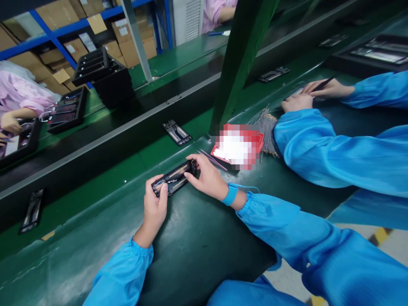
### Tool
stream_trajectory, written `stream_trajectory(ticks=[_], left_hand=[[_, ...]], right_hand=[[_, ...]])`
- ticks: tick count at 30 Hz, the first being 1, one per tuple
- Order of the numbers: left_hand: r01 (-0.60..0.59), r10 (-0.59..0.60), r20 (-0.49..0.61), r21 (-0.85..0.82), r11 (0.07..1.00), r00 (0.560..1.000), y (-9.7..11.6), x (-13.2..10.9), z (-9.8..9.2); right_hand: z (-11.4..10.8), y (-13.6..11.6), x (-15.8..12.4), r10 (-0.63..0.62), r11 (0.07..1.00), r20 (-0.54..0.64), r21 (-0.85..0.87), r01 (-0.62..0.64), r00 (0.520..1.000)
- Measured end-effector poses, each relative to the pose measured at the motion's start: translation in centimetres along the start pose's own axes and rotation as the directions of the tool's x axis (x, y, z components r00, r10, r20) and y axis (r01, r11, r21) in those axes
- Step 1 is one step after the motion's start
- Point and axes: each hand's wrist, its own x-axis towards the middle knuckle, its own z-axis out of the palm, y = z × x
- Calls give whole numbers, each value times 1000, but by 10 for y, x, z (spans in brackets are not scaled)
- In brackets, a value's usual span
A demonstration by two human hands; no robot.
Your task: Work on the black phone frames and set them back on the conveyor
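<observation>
My left hand (155, 202) grips the near left end of an opened phone body (174, 180), its thumb over the top face. The far right end is pinched between the thumb and fingers of my right hand (208, 176), which wears a blue wrist strap (230, 194). The phone's inner side, with cables and a dark frame, faces up, a little above the green mat (188, 242). Beyond my right hand lie tweezers (214, 161), beside a red tray (259, 140) whose white contents are blurred out.
More phone bodies lie on the green belt: one ahead (177, 132), one at left (32, 211), one at right (273, 75). A bundle of thin wires (269, 134) sits by a co-worker's hands (298, 102). A green post (237, 63) rises behind the tray. Black trays (111, 85) stand stacked opposite.
</observation>
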Motion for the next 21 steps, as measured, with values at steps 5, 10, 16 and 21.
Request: stream_trajectory(ticks=[5, 10, 16, 21], left_hand=[[-33, 31, 15, 90, 995, 999, 7, -12, 9], [-92, 94, -4, 155, 984, 996, 12, -19, 18], [-146, 152, -25, 163, 976, 988, 9, -21, 19], [-145, 153, -33, 167, 975, 988, 7, -23, 20]], right_hand=[[4, -11, -5, 66, 997, -15, -34, -67, 998], [4, -24, -9, 113, 994, -11, 9, -113, 994], [3, -29, -12, 134, 990, 7, 51, -135, 991], [3, -30, -14, 138, 989, 1, 51, -137, 990]])
